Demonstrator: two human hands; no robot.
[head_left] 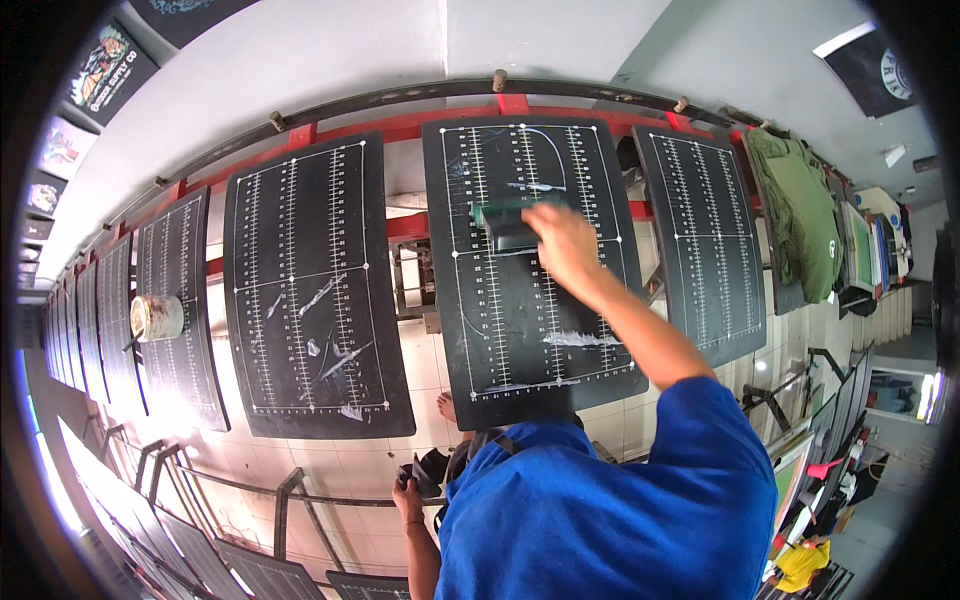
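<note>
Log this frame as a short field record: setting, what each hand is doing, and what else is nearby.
setting: row of black gridded boards on a red rail
right hand: presses a dark scraper on the middle board
left hand: low by the waist, holds something dark, unclear
board marks: white smears
nearby: can on a left board; green shirt at right

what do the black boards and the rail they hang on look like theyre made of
Black board: looks like a rigid flat panel with a matte black coating, printed white ruler lines and whitish smears; the core cannot be told. Rail: likely red-painted metal, with straight bars and a darker round rod above it. The right hand presses a dark block onto the board.
</note>
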